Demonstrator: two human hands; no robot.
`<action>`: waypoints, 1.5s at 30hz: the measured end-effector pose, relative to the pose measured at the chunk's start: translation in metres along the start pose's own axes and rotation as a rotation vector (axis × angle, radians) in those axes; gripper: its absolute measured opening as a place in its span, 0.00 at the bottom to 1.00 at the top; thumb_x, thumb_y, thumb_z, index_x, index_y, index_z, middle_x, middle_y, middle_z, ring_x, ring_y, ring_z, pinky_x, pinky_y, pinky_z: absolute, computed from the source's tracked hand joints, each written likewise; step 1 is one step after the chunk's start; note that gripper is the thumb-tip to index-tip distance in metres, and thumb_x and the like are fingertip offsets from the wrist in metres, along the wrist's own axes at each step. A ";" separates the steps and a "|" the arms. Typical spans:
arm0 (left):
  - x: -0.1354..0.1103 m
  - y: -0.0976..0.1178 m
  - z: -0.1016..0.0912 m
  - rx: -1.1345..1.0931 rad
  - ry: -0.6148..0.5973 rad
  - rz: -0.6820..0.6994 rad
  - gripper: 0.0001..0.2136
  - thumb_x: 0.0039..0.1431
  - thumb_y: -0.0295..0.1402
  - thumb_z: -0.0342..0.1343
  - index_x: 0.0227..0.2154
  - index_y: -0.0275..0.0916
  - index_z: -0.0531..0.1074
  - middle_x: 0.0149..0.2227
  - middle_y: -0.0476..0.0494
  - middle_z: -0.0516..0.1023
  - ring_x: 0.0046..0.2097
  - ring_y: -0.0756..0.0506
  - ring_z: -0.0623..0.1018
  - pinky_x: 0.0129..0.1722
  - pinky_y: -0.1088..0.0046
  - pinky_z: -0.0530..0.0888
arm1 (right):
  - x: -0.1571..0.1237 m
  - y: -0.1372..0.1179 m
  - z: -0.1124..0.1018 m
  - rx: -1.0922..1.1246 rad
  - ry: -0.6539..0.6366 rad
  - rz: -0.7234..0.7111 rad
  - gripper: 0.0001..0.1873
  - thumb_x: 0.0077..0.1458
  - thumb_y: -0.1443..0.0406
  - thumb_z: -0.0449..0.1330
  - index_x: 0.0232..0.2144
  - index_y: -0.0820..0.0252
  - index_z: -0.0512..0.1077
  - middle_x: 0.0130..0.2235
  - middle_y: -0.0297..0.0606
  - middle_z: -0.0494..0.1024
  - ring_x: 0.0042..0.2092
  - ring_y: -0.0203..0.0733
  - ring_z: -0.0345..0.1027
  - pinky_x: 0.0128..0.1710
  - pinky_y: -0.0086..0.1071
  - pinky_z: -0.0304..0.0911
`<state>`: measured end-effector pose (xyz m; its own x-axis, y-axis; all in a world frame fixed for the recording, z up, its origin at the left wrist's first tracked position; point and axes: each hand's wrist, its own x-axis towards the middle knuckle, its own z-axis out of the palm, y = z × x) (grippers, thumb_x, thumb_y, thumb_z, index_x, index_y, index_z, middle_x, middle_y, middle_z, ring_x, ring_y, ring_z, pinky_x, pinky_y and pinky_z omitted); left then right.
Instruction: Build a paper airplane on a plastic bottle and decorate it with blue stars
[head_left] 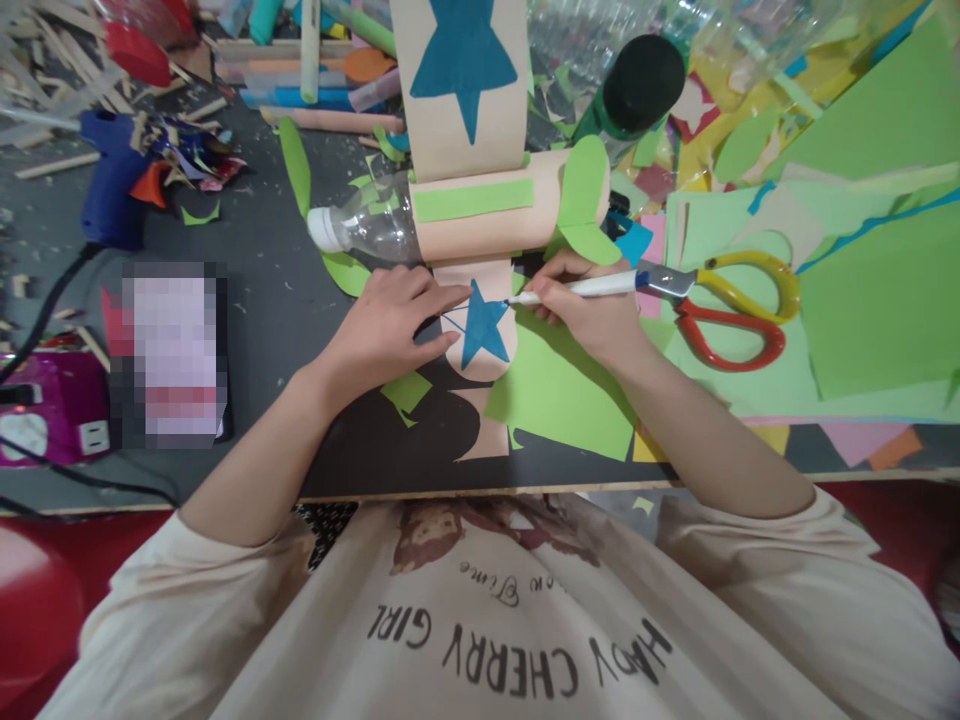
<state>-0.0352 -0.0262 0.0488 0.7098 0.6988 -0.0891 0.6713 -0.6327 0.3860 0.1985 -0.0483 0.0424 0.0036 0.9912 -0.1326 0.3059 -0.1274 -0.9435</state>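
Observation:
My left hand [394, 315] lies with its fingers apart on a peach paper strip [491, 272] with a rounded end. Its fingertips sit beside a blue star [484, 322], whose left part shows only an outline. My right hand [581, 305] grips a white-barrelled marker [607, 284], its tip touching the star's right point. Just beyond lies a plastic bottle [375, 218] on its side, wrapped in peach paper with a green strip [472, 200] and green leaf shapes [585, 190]. Farther off, another peach piece [461, 150] bears a larger blue star [465, 65].
Scissors [731, 345] and green paper sheets [892, 300] lie at right. A green bottle with a black cap [645, 85] stands behind. At left are a blue glue gun [116, 190], a phone [180, 350] and a purple box [56, 405] with cords. Markers and scraps cover the back.

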 end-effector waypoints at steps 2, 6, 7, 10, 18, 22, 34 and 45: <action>0.000 0.000 0.000 -0.006 0.000 0.000 0.18 0.67 0.39 0.47 0.56 0.39 0.71 0.40 0.38 0.72 0.45 0.37 0.72 0.44 0.61 0.66 | 0.000 0.000 0.000 -0.020 -0.009 -0.017 0.09 0.48 0.68 0.60 0.18 0.58 0.68 0.18 0.29 0.69 0.22 0.32 0.61 0.23 0.29 0.56; 0.000 0.001 -0.001 -0.004 0.000 0.003 0.18 0.67 0.39 0.47 0.56 0.39 0.71 0.40 0.38 0.72 0.45 0.37 0.71 0.44 0.61 0.65 | -0.001 0.000 0.001 -0.003 0.005 0.006 0.10 0.48 0.69 0.59 0.17 0.57 0.67 0.18 0.28 0.68 0.22 0.32 0.60 0.22 0.29 0.56; 0.000 0.001 -0.001 -0.002 0.002 0.005 0.18 0.67 0.39 0.47 0.56 0.39 0.71 0.40 0.38 0.72 0.44 0.37 0.71 0.44 0.61 0.65 | -0.001 0.000 0.001 0.002 0.015 0.016 0.10 0.48 0.69 0.58 0.17 0.57 0.67 0.17 0.28 0.67 0.21 0.32 0.60 0.22 0.29 0.56; 0.000 0.000 0.000 0.000 0.006 0.005 0.18 0.67 0.39 0.47 0.55 0.40 0.71 0.40 0.39 0.72 0.44 0.38 0.71 0.43 0.62 0.65 | -0.001 -0.001 0.001 -0.022 0.030 0.021 0.10 0.48 0.69 0.58 0.17 0.57 0.67 0.17 0.28 0.68 0.21 0.32 0.60 0.23 0.30 0.58; 0.000 0.000 0.001 -0.009 0.002 -0.002 0.18 0.67 0.39 0.48 0.56 0.40 0.70 0.40 0.39 0.72 0.44 0.38 0.71 0.44 0.62 0.65 | -0.001 -0.002 0.001 -0.049 0.034 0.043 0.11 0.50 0.71 0.59 0.18 0.57 0.67 0.17 0.27 0.68 0.21 0.32 0.62 0.23 0.30 0.59; 0.000 0.001 0.000 -0.013 -0.011 -0.017 0.18 0.67 0.39 0.48 0.56 0.41 0.70 0.40 0.39 0.72 0.45 0.38 0.71 0.45 0.62 0.66 | -0.001 -0.001 0.002 -0.024 0.061 0.051 0.11 0.49 0.72 0.59 0.18 0.57 0.67 0.17 0.27 0.68 0.20 0.32 0.62 0.22 0.29 0.58; 0.000 0.002 -0.002 -0.035 -0.012 -0.020 0.18 0.67 0.40 0.47 0.55 0.42 0.71 0.40 0.38 0.73 0.45 0.38 0.71 0.45 0.60 0.66 | 0.000 0.003 0.001 0.003 0.057 0.055 0.10 0.51 0.67 0.61 0.20 0.57 0.68 0.18 0.28 0.68 0.20 0.33 0.63 0.22 0.30 0.62; 0.000 0.001 -0.001 -0.029 -0.015 -0.028 0.19 0.66 0.40 0.47 0.56 0.42 0.71 0.39 0.39 0.72 0.45 0.38 0.71 0.45 0.61 0.66 | -0.001 -0.001 0.002 0.009 0.099 0.061 0.11 0.48 0.71 0.60 0.17 0.57 0.67 0.16 0.28 0.69 0.19 0.31 0.62 0.20 0.29 0.59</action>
<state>-0.0345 -0.0260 0.0505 0.6942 0.7107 -0.1139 0.6845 -0.6030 0.4096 0.1964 -0.0491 0.0425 0.1160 0.9802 -0.1601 0.2932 -0.1879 -0.9374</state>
